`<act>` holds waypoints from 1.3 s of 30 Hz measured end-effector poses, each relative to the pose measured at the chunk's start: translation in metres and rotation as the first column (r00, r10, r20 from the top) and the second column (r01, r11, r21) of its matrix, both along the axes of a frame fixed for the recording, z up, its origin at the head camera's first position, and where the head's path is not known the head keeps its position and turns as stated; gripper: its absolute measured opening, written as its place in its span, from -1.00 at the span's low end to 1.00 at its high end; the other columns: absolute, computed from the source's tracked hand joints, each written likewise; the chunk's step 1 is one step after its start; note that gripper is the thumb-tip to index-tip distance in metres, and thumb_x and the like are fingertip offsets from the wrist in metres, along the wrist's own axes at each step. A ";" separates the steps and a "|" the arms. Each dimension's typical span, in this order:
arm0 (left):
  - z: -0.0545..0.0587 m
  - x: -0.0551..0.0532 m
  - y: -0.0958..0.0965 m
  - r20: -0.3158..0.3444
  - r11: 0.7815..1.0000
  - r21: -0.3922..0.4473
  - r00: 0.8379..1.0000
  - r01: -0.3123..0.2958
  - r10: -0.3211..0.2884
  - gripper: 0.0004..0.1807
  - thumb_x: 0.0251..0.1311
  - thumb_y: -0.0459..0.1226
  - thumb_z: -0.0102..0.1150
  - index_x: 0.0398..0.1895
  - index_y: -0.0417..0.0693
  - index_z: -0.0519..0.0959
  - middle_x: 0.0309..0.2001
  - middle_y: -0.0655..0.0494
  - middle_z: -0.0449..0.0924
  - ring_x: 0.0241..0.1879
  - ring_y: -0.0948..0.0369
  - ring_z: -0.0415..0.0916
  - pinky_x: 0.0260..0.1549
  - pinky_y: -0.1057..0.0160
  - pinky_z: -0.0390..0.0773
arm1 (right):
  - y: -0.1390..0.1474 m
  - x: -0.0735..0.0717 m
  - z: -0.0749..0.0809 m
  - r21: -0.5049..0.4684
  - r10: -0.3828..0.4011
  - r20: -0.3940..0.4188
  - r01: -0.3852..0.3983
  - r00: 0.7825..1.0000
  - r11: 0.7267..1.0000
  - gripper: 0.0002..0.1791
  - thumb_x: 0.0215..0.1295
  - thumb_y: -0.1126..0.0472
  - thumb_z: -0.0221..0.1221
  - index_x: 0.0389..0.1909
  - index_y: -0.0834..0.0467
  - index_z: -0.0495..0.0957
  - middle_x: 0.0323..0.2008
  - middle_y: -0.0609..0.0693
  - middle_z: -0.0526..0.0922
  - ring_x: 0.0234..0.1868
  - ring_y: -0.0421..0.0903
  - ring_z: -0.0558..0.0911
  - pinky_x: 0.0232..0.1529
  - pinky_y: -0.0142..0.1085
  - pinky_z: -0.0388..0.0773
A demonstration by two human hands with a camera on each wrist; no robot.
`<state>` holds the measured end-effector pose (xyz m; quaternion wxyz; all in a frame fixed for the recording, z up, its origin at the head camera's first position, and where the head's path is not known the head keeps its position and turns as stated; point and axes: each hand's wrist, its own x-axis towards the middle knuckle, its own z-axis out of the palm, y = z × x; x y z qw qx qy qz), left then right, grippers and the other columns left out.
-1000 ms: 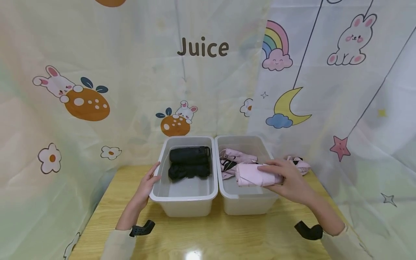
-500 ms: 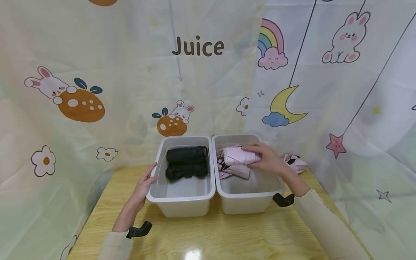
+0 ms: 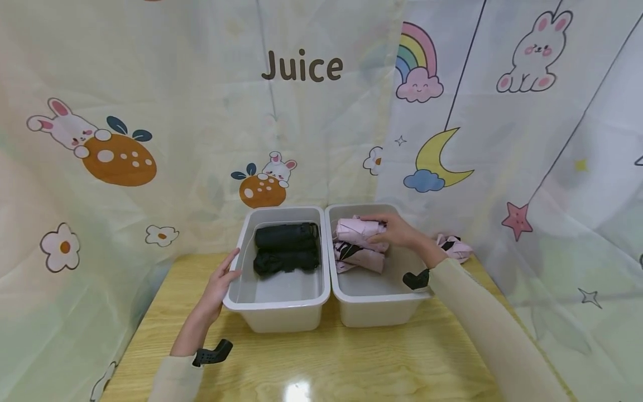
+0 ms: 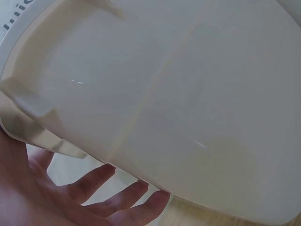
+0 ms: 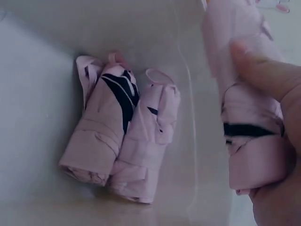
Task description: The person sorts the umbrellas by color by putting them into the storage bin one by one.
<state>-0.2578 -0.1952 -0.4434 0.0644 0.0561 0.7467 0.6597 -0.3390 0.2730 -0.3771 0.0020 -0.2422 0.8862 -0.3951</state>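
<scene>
My right hand (image 3: 394, 230) grips a rolled pink folding umbrella (image 3: 354, 230) inside the right white bin (image 3: 379, 306). In the right wrist view the held umbrella (image 5: 254, 113) has a black mark, and my thumb lies across it. Two other pink folding umbrellas, one with a broad black print (image 5: 101, 127) and one with a wrist loop (image 5: 146, 141), lie side by side in the bin. My left hand (image 3: 216, 287) rests against the left side of the left white bin (image 3: 278, 307); its fingertips touch the outer wall (image 4: 188, 117) in the left wrist view.
Two black folded umbrellas, one behind (image 3: 286, 237) and one in front (image 3: 286, 261), lie in the left bin. Another pink printed bundle (image 3: 454, 247) sits beyond the right bin on the wooden table (image 3: 251, 363). A printed curtain (image 3: 201, 139) hangs close behind the bins.
My right hand has carried the pink umbrella from above the right bin's front right down and back to the left, among the others. My left hand stays at the left bin.
</scene>
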 end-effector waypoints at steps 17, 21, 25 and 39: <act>-0.004 -0.002 -0.002 -0.007 1.000 -0.013 1.000 0.009 -0.010 -0.34 0.48 -0.22 -0.13 0.57 0.14 -0.05 0.51 -0.15 -0.13 0.28 -0.19 0.16 -0.04 0.06 0.44 | -0.011 -0.044 -0.052 0.213 -0.127 0.052 0.113 0.991 0.970 -0.39 -0.07 0.28 0.43 0.13 0.01 0.63 0.09 0.05 0.59 -0.07 -0.01 0.47 -0.04 -0.18 0.40; -0.003 -0.002 -0.002 0.001 1.000 -0.017 1.000 0.020 -0.020 -0.34 0.49 -0.22 -0.14 0.57 0.14 -0.06 0.51 -0.14 -0.15 0.28 -0.19 0.15 -0.05 0.08 0.45 | -0.013 -0.049 -0.059 0.174 -0.180 0.120 0.158 0.976 0.972 -0.35 -0.17 0.32 0.44 0.10 0.02 0.65 0.03 0.07 0.61 -0.10 0.01 0.48 -0.08 -0.19 0.44; -0.003 -0.002 -0.002 -0.001 1.000 -0.022 1.000 0.010 -0.010 -0.34 0.48 -0.21 -0.13 0.57 0.15 -0.06 0.51 -0.13 -0.15 0.28 -0.18 0.15 -0.06 0.09 0.44 | -0.016 -0.049 -0.063 0.164 -0.194 0.213 0.160 0.958 0.973 -0.32 -0.15 0.29 0.48 0.14 0.02 0.63 0.05 0.11 0.58 -0.07 0.02 0.47 -0.05 -0.18 0.45; -0.005 -0.004 -0.003 0.003 1.000 -0.014 1.000 0.009 -0.009 -0.34 0.47 -0.22 -0.12 0.57 0.16 -0.05 0.52 -0.09 -0.16 0.30 -0.16 0.12 -0.03 0.05 0.41 | -0.023 -0.039 -0.068 0.242 -0.146 0.266 0.081 0.953 0.967 -0.35 0.01 0.34 0.40 0.22 0.10 0.55 0.03 0.15 0.54 -0.08 0.02 0.39 -0.08 -0.24 0.40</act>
